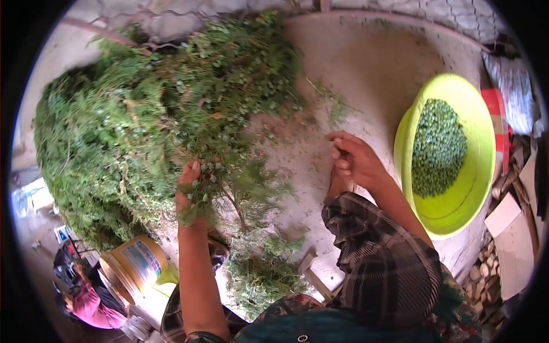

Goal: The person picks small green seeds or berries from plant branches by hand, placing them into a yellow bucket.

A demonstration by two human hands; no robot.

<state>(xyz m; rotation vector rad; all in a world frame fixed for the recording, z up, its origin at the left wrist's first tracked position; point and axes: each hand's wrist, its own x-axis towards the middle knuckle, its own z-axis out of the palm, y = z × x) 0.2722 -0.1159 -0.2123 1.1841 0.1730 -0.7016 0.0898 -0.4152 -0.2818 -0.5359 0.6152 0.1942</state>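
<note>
My left hand (pixel 191 177) is closed around a leafy evergreen branch (pixel 234 188) with small green cones on it, at the edge of a large heap of cut evergreen branches (pixel 114 131). To the right, over the bare floor and close to my foot, is my right hand (pixel 357 160). Its fingers are curled in toward the thumb, and whatever they may hold is too small to make out. A lime-yellow basin (pixel 483 188) on the far right contains a pile of small green cones (pixel 437 148).
Loose sprigs (pixel 266 268) lie between my legs. A yellow-orange bucket (pixel 134 266) stands at lower left, near another person in a pink top (pixel 100 306). Cardboard (pixel 512 246) and chopped wood (pixel 486 266) are at right. Wire mesh (pixel 446 17) runs along the top.
</note>
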